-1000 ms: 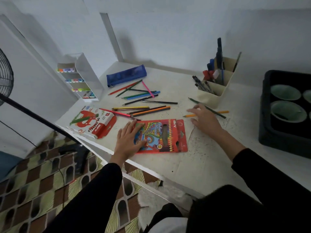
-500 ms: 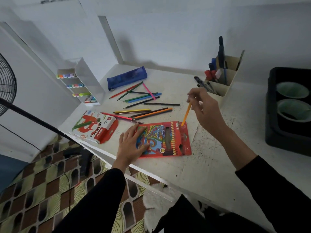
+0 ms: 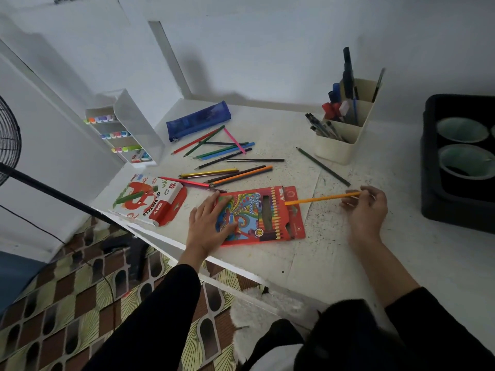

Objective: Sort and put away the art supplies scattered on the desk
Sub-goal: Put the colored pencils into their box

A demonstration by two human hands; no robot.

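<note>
A red colour-pencil box (image 3: 267, 218) lies flat near the desk's front edge. My left hand (image 3: 209, 223) presses flat on its left part, fingers spread. My right hand (image 3: 367, 210) pinches the back end of an orange pencil (image 3: 321, 198), which lies almost level with its tip at the box's right opening. Several loose colour pencils (image 3: 227, 162) are scattered behind the box. A dark green pencil (image 3: 322, 166) lies alone by the organiser. A red oil pastels box (image 3: 150, 200) sits to the left.
A blue pencil pouch (image 3: 198, 120) lies at the back. A cream pen organiser (image 3: 338, 145) holds pens and markers at back right. A white marker rack (image 3: 126, 129) stands at the left, a black tray with green cups (image 3: 455, 162) at the right. A fan stand (image 3: 53, 191) crosses the left.
My right hand picked the orange pencil up from the desk, then lowered it from near upright to almost level, tip at the box's opening. My left hand stayed on the box.
</note>
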